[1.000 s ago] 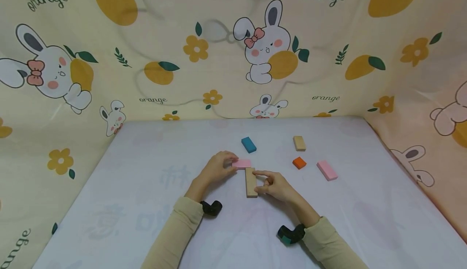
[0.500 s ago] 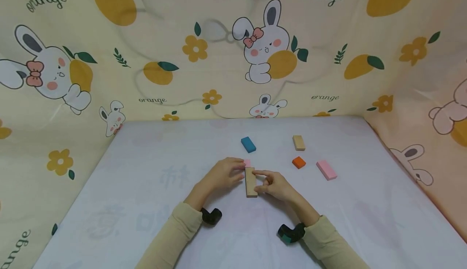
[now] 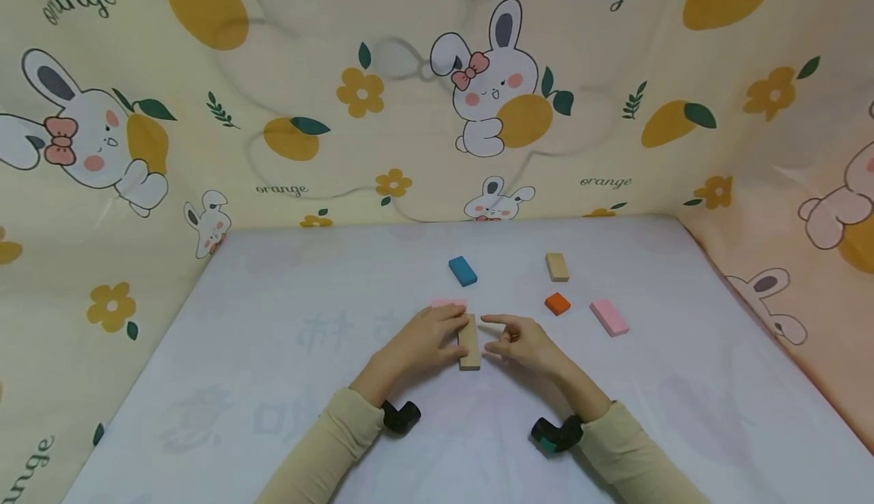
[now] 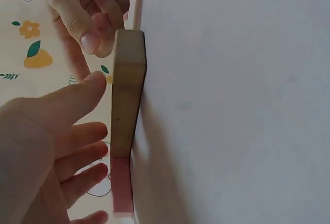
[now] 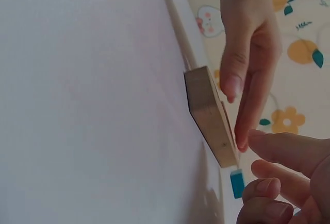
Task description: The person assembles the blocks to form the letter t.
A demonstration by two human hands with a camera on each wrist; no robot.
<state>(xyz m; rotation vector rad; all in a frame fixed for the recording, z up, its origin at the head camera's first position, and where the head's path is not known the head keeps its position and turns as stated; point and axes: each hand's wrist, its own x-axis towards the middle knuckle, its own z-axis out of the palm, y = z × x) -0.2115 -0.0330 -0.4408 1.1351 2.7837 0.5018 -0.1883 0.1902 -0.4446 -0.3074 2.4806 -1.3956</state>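
A long plain wooden block (image 3: pixel 470 344) lies flat on the table, its far end against a pink block (image 3: pixel 447 303) set crosswise. In the left wrist view the wooden block (image 4: pixel 128 90) and pink block (image 4: pixel 121 185) meet end to side. My left hand (image 3: pixel 426 341) is over the wooden block's left side, its fingers fairly straight; whether they touch the block I cannot tell. Part of the pink block is hidden behind that hand. Just right of the wooden block, my right hand (image 3: pixel 529 344) holds nothing, with thumb and forefinger apart from it.
Farther back lie a blue block (image 3: pixel 463 271), a short wooden block (image 3: pixel 557 267), an orange block (image 3: pixel 557 303) and another pink block (image 3: pixel 609 317). The white table (image 3: pixel 307 428) meets a patterned cloth (image 3: pixel 410 132) behind.
My left hand has left the pink block and come nearer, over the wooden block. My right fingers have let go of the wooden block's right side and drawn slightly away.
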